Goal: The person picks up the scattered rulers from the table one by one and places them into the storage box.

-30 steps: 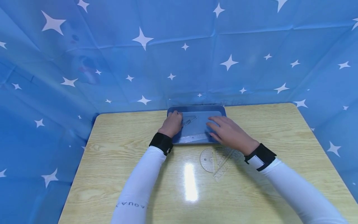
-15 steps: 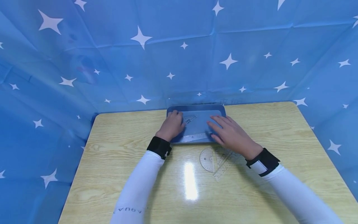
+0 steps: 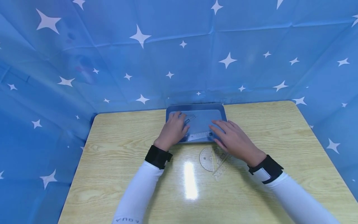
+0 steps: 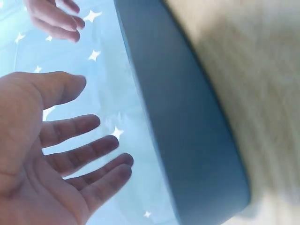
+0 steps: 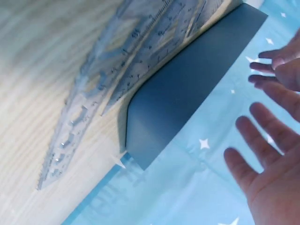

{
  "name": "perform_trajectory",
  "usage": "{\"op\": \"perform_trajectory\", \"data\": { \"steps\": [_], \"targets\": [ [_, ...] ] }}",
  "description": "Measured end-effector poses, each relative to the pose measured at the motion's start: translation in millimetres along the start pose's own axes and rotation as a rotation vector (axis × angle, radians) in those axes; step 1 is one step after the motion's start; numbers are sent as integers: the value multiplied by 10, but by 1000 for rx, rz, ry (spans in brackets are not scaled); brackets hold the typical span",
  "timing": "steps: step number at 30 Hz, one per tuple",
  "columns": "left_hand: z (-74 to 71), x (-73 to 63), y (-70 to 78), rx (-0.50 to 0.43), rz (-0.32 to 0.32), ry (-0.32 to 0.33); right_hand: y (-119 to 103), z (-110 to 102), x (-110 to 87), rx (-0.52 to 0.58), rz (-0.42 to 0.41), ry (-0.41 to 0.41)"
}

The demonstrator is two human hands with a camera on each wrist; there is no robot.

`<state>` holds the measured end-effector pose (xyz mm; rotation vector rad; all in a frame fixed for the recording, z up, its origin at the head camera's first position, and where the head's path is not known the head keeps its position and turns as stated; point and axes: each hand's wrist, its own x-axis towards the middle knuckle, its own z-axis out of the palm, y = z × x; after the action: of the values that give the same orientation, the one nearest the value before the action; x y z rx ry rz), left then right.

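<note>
A shallow blue tray (image 3: 195,107) sits near the table's back edge. Inside it are a clear ruler (image 3: 199,136) along the front and a clear triangular piece with dark print (image 3: 191,118), partly covered. My left hand (image 3: 171,130) is over the tray's left end, its fingers spread and holding nothing in the left wrist view. Over the right end hovers my right hand (image 3: 235,141), fingers loosely extended, with nothing in its grasp. Just in front of the tray lie a clear protractor (image 3: 206,159) and a clear ruler with cut-outs (image 3: 221,170), partly beneath the right hand.
The wood-grain table (image 3: 117,155) carries a bright light reflection (image 3: 190,180) at its middle. A blue star-printed cloth (image 3: 179,56) hangs behind the table and at both sides. The tray's wall (image 4: 183,112) stands upright beside the left hand.
My left hand has drawn slightly toward me and its fingers have spread from a more curled pose. My right hand has shifted slightly down and right. The pieces keep their places.
</note>
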<state>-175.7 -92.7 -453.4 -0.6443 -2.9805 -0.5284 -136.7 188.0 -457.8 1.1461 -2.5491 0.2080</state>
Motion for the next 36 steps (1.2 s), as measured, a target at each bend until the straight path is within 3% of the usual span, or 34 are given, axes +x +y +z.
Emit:
{"op": "perform_trajectory", "data": {
  "steps": [8,17,26,32,36],
  "targets": [
    [1,-164,138,32,37,58,-77,47,-90,22,-8,3],
    [162,-355,293,5,124,96,-187,60,-166,131,-94,28],
    [204,-510,431,9,234,192,-277,84,-211,190,-125,12],
    [224,-603,524,15,275,185,-319,162,-256,179,-143,-2],
    [256,-650,579,83,266,129,-335,228,-278,151,-140,-40]
  ]
}}
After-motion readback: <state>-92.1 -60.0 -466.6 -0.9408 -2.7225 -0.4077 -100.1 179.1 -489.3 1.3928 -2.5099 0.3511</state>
